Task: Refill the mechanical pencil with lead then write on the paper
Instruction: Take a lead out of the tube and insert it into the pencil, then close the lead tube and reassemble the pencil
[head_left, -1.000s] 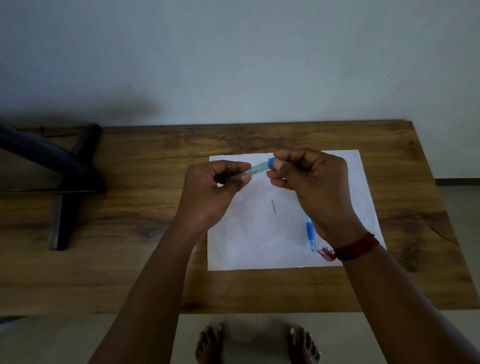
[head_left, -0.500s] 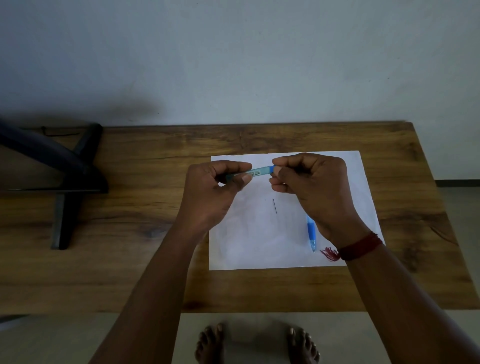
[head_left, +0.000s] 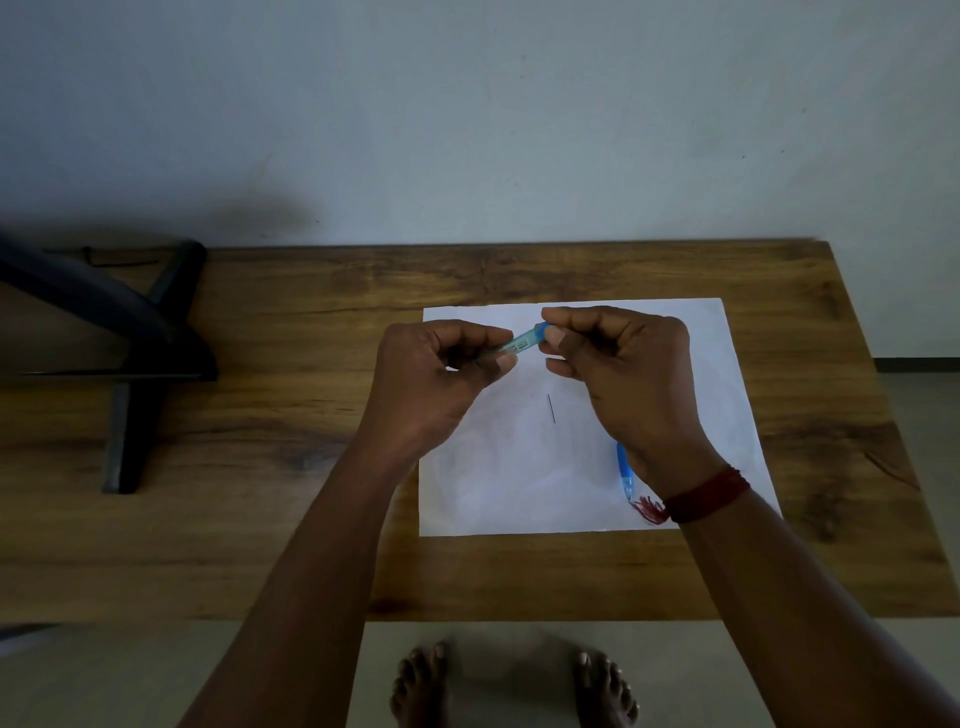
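Just inside paper's (head_left: 493, 493) far edge, hands (head_left: 431, 382) (head_left: 631, 379) pinch tube (head_left: 524, 342).

Your right hand (head_left: 623, 364) now sits slightly higher than half a second ago. The lead tube (head_left: 522, 343) tilts up toward it again instead of lying nearly level, and its blue cap (head_left: 541, 328) shows beside your fingertips.

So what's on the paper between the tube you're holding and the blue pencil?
One thin dark lead, lying loose on the white paper between the tube and the blue pencil, in the head view.
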